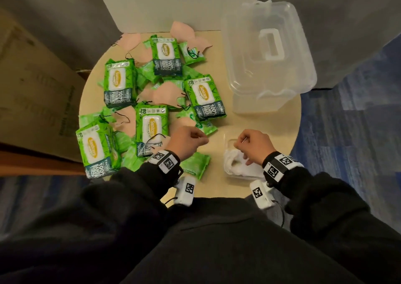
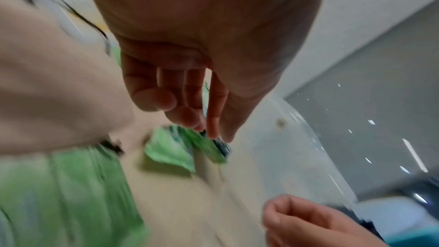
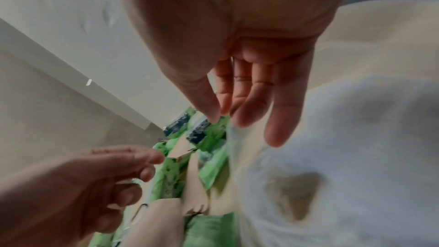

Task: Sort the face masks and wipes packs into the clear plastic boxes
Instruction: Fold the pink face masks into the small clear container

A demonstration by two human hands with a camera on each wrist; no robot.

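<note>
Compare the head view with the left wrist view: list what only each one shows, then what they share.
Only the head view shows the whole round table, the big clear box with its handled lid, five large wipes packs, the small box with white masks and the sleeves.

Only the left wrist view shows the left hand's fingers from beneath, loosely curled, holding nothing plainly.

Both show the left hand, right hand, green packs and a pink mask.

The head view is evenly, softly lit and fairly sharp, with wide-angle bending at its edges and faint glare on the clear box. Both wrist views are dimmer and smeared by motion blur; the packs streak, and the left hand is shadowed.
</note>
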